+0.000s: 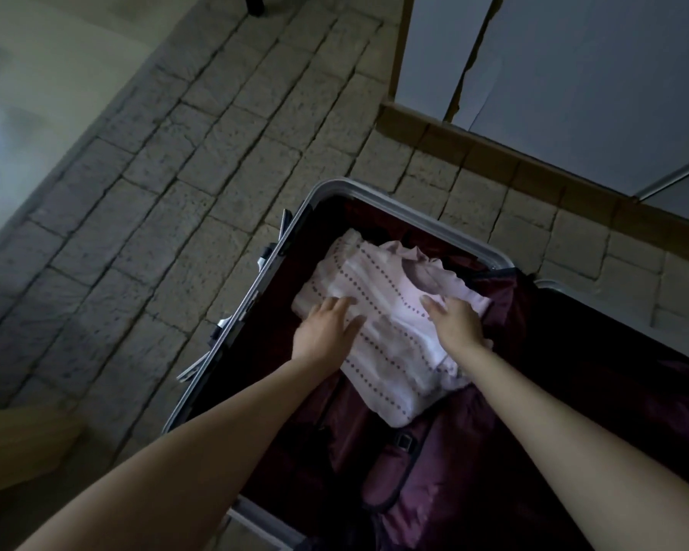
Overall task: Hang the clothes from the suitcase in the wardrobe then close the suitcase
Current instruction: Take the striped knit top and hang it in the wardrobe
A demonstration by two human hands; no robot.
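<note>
Far left: pale wall [24, 73], smooth, meeting the floor [199, 161] along a diagonal edge; a tan wooden piece [20, 443] at the lower left corner. Floor: grey-beige stone-look tiles, rough-faced, laid in offset rows, with bare stretch left of and beyond the case. Top, a dark furniture leg [254, 4] standing on the tiles. Centre: suitcase [295, 228], lying open on the floor, silver metal rim with rounded corner, latches along its left edge, lining [446, 483] of glossy maroon fabric with a black strap buckle. Shirt [390, 312]: folded, white-pink, soft and crumpled, rows of small dark dots, ruffled collar toward the far end; it lies in the near-left half of the case, with dark lining showing around its sides. Left hand [327, 332]: flat on the shirt's left part, fingers straight and close together. Right hand [454, 320]: laid on the shirt's right part near the collar, thumb out; whether its fingers curl under the cloth cannot be told. Right: second case half, dark. Upper right: wardrobe [573, 81], grey panels in a brown wooden frame, its base touching the tiles.
</note>
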